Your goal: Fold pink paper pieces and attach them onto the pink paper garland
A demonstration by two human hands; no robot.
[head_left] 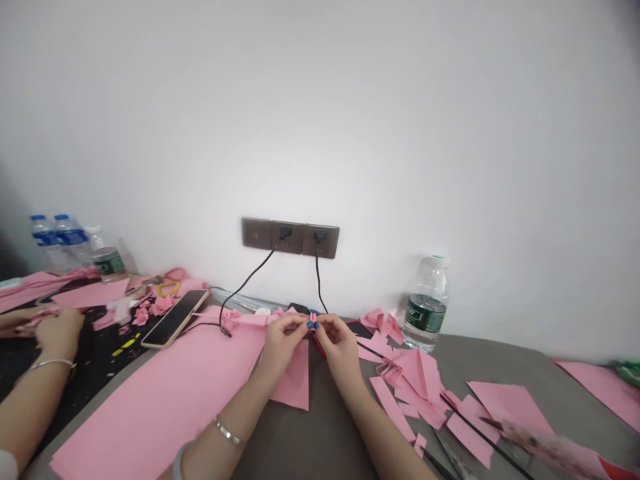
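Observation:
My left hand [289, 340] and my right hand [336, 340] meet at the middle of the view, thumbs and fingers pinched together. Between the fingertips is a small folded piece of pink paper [313, 319], mostly covered by the fingers. Both thumbs press against it from the near side. Beneath my left wrist lies a large pink paper sheet [165, 407], and a smaller pink piece [295, 380] rests on the grey table just below the hands.
Pink scraps [420, 380], scissors [453, 457] and a water bottle [426, 303] are on the right. A phone [176, 319] lies left. Black cables run from the wall sockets [290, 237]. Another person's hands [57, 327] handle pink paper at far left.

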